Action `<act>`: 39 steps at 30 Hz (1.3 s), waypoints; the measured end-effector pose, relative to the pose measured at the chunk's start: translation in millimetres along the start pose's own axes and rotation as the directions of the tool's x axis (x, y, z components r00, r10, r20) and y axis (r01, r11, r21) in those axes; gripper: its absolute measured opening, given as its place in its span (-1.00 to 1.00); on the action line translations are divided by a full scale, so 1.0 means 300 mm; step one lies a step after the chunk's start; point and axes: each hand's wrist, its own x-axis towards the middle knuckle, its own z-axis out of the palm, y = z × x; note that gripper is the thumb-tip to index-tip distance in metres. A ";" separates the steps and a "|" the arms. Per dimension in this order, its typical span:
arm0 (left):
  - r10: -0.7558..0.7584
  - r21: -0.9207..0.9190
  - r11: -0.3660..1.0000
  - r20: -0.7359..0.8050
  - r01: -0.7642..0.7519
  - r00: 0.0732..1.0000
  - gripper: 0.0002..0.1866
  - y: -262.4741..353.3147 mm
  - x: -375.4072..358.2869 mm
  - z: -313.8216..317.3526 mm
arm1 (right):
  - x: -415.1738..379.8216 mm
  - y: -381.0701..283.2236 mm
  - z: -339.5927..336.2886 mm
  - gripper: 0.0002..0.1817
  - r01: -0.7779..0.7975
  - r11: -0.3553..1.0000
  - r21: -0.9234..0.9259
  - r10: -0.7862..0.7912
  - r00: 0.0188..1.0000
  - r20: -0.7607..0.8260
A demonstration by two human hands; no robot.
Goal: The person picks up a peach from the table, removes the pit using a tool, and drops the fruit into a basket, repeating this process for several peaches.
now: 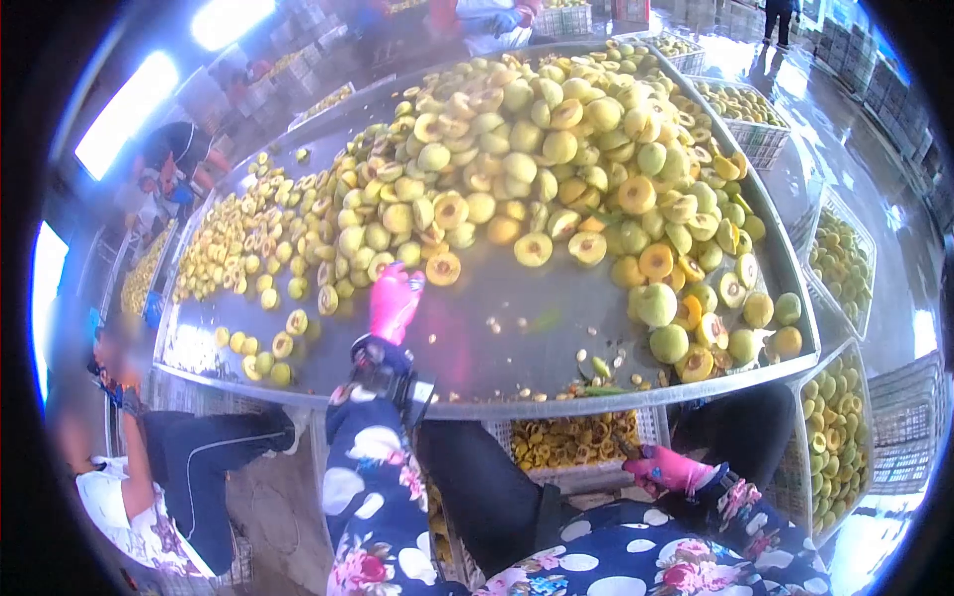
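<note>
My left hand [394,304], in a pink glove, reaches over the metal table to the near edge of the fruit pile. Its fingers are stretched out and slightly apart, right beside a halved peach [443,268] with its cut face up. Nothing shows in that hand. Low in front of my lap, my right hand [676,470], also pink-gloved, is closed around a slim dark tool [628,449] whose kind I cannot make out. Beyond it, under the table edge, a white crate [651,427] holds brownish-yellow fruit pieces.
A raised rim borders the metal table [477,353], where whole and halved yellow-green peaches [559,147] are heaped. Loose pits and leaves lie near the front. Full crates [843,248] line the right side. A seated person [139,477] works at the left; others stand behind.
</note>
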 end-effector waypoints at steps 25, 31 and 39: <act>0.141 -0.657 -0.258 0.700 0.709 0.700 -0.51 0.523 -0.819 0.077 | -0.304 -0.343 0.152 -0.67 0.482 0.876 -0.005 -0.479 0.872 0.104; 0.154 -0.673 -0.279 0.673 0.685 0.724 -0.48 0.559 -0.860 0.075 | -0.368 -0.343 0.173 -0.67 0.519 0.854 -0.039 -0.518 0.855 0.035; 0.099 -0.737 -0.161 0.650 0.657 0.753 -0.52 0.570 -0.909 0.096 | -0.351 -0.302 0.182 -0.75 0.553 0.833 -0.007 -0.553 0.833 0.026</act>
